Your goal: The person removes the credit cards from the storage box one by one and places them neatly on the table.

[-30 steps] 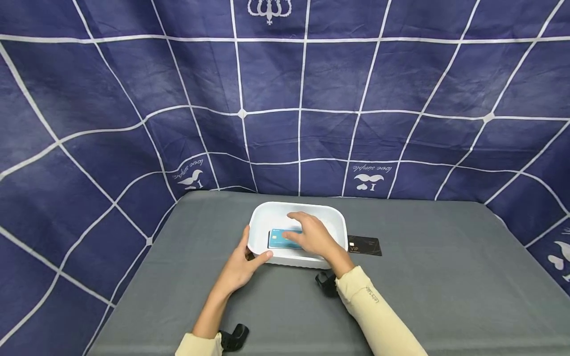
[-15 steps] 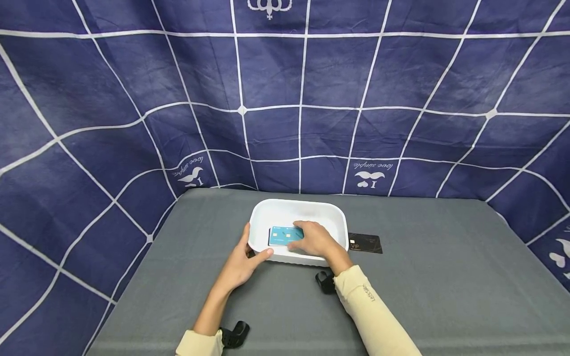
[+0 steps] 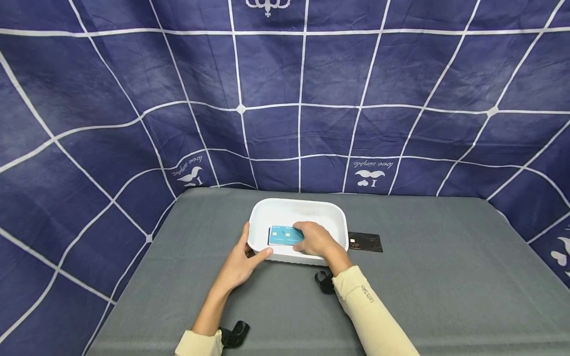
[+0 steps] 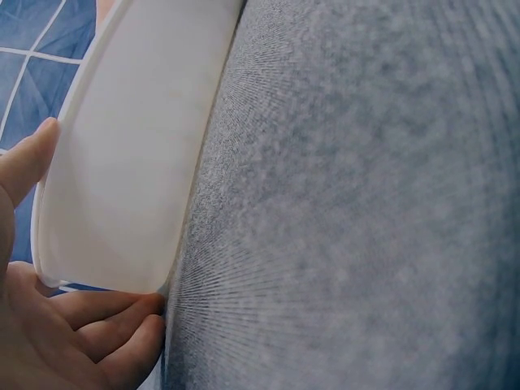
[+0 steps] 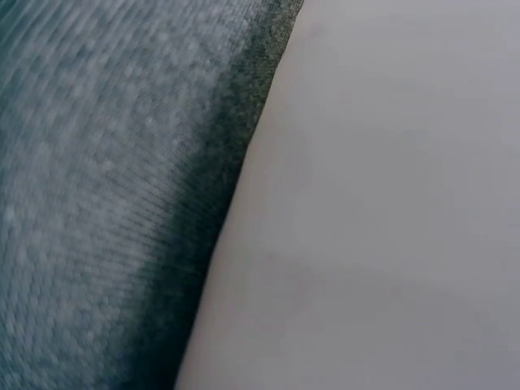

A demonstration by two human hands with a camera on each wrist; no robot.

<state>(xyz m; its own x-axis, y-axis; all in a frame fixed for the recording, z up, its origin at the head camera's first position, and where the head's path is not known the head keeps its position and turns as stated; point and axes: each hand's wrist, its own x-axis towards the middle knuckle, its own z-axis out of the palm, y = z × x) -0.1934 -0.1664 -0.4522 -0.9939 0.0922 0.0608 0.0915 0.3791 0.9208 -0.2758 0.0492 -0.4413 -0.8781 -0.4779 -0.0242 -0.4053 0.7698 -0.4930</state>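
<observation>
Inside the tray (image 3: 289, 211), free room lies along the far side, beyond the blue cards (image 3: 283, 237); the raised near wall (image 3: 294, 257) and the right hand (image 3: 314, 238) hem them in. The left hand (image 3: 238, 261) blocks the left end. Right of the flat black card (image 3: 366, 242), the surface (image 3: 450, 267) offers wide passage, bounded by the curtain (image 3: 329, 128) at the far edge.

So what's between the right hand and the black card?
Part of the white tray, including its side wall: the head view shows the right hand inside, the black card outside.
</observation>
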